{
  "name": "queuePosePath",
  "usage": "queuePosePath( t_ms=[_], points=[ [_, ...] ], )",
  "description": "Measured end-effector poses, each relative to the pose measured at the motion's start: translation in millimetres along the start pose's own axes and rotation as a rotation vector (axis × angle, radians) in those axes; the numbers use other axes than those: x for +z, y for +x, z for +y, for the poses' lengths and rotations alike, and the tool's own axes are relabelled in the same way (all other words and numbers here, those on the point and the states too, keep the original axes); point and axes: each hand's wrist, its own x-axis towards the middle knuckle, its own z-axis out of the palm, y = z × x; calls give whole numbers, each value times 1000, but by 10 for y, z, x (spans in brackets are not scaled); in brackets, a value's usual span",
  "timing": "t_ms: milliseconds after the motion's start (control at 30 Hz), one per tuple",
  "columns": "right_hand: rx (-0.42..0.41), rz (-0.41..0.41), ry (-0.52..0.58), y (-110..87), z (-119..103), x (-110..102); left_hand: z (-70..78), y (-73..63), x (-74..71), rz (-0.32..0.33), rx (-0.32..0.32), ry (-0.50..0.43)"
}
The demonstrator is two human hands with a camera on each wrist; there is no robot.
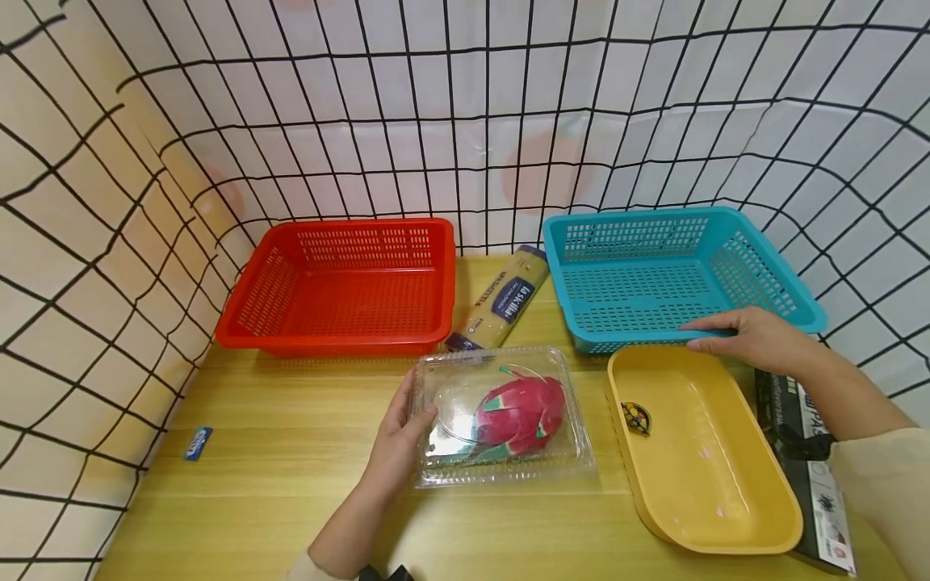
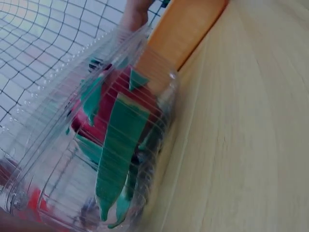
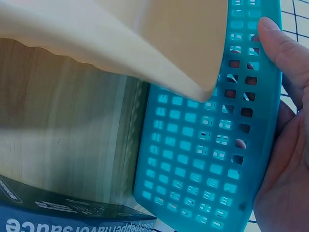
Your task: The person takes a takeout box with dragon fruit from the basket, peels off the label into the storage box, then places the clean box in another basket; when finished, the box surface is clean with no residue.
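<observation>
My left hand (image 1: 398, 436) grips the left edge of a clear plastic clamshell box (image 1: 450, 395). A pink dragon fruit (image 1: 525, 410) with green scales lies inside the box, and the left wrist view shows the fruit (image 2: 111, 104) through the plastic wall. My right hand (image 1: 759, 343) holds the near rim of a turquoise basket (image 1: 697, 335). In the right wrist view the thumb lies on the outside of the basket wall (image 3: 193, 130), while the other fingers show through its holes from behind.
A yellow tray (image 1: 697, 452) with a small round dark piece (image 1: 636, 418) stands before the turquoise basket. Beside it lies a dark sauce box (image 1: 824, 500). A red basket (image 1: 363, 307), a spaghetti pack (image 1: 501, 303) and a small blue packet (image 1: 198, 444) lie leftward. Black netting (image 1: 450, 121) surrounds the table.
</observation>
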Motion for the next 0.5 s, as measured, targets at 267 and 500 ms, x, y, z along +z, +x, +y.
queuePosePath(
  t_ms=[267,500],
  points=[
    [22,1,15,13,-5,18,14,-68,55,37,-23,-114],
    [21,2,45,4,1,13,59,-105,100,47,-21,-151]
  ],
)
